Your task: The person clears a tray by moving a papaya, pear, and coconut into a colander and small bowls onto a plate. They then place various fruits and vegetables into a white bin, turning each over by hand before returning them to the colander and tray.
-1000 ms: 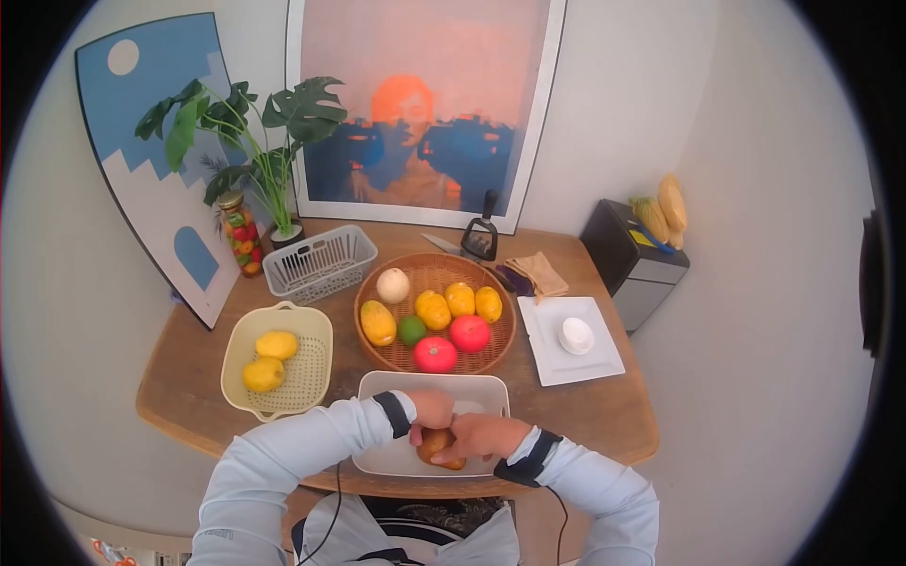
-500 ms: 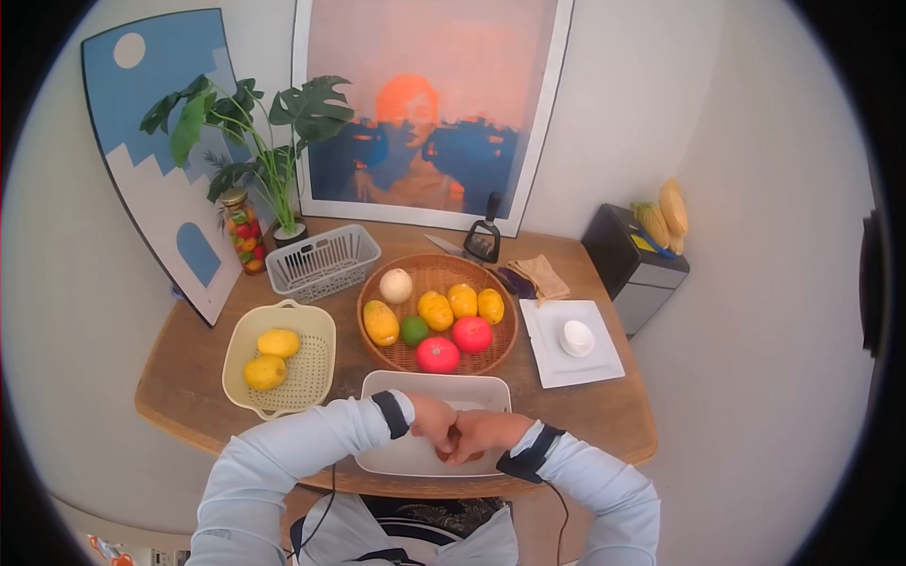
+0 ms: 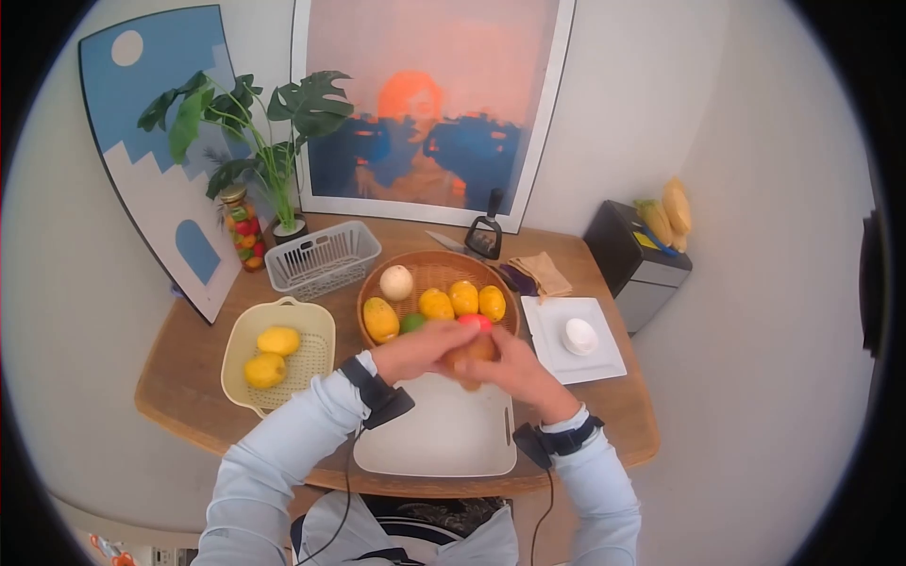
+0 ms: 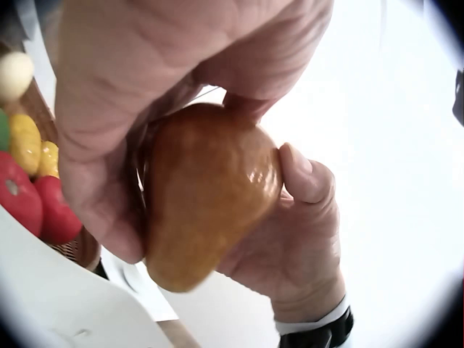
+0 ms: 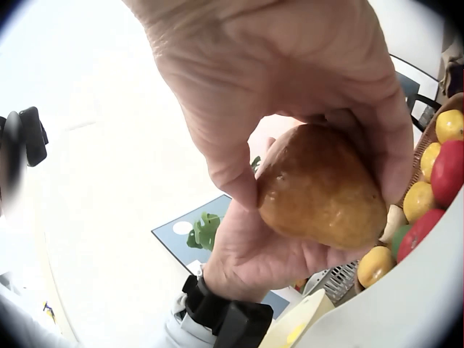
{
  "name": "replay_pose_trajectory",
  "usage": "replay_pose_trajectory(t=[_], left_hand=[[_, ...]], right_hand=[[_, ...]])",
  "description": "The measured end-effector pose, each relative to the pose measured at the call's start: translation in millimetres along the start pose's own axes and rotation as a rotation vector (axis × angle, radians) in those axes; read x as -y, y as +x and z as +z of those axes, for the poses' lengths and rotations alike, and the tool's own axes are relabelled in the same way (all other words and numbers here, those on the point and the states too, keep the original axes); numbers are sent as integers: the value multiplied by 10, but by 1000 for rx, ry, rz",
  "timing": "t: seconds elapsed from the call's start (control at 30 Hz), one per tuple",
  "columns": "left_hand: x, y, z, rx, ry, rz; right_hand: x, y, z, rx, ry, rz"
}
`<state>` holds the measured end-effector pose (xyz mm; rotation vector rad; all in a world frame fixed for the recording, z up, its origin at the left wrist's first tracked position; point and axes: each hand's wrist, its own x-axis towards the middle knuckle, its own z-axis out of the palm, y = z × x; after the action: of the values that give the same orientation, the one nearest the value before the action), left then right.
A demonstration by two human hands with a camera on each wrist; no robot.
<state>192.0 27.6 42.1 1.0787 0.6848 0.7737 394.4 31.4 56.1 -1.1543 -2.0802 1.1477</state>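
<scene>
Between both hands is a smooth brown pear [image 4: 206,196], raised above the white tray [image 3: 434,443] and close before the wicker basket [image 3: 366,335]. My left hand [image 3: 415,352] grips it from the left side, fingers curved round it. From the other side my right hand [image 3: 527,374] holds it with thumb and fingers, as the right wrist view shows around the pear [image 5: 319,188]. Behind the hands, the basket holds a white round fruit [image 3: 396,282], several yellow fruits [image 3: 381,321], a green one [image 3: 413,324] and red tomatoes [image 3: 477,323], partly hidden by the hands.
A pale yellow colander [image 3: 324,358] with two yellow fruits stands at left. A grey plastic basket [image 3: 326,255] is behind it. A square white plate [image 3: 557,363] bears a small white bowl [image 3: 578,336] at right. A knife [image 3: 444,241] lies near the back edge.
Both hands have lifted the pear from down in the white tray, upward and forward toward the wicker basket. The inside of the tray now shows bare.
</scene>
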Motion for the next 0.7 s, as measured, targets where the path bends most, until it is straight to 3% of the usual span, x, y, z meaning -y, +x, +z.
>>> replay_pose_trajectory(t=[0.13,0.23,0.27,0.4,0.53,0.63,0.7], left_hand=[[-135,153,-21,-88,-274,86],[-134,280,-86,-146,-450,206],[-100,345,-140,-195,-459,280],[112,561,-295,-388,-359,557],[273,597,-342,-479,-494,504],[320,579,-403,-408,-472,459],[342,625,-418,-434,-503,428]], right_hand=[[157,211,93,-290,-6,-107],[155,428,210,-371,169,-155],[260,437,248,-422,152,-193],[-65,847,514,-523,360,-237],[-213,951,713,-564,531,-228],[-276,966,713,-523,632,-183],[-306,969,684,-554,413,-265]])
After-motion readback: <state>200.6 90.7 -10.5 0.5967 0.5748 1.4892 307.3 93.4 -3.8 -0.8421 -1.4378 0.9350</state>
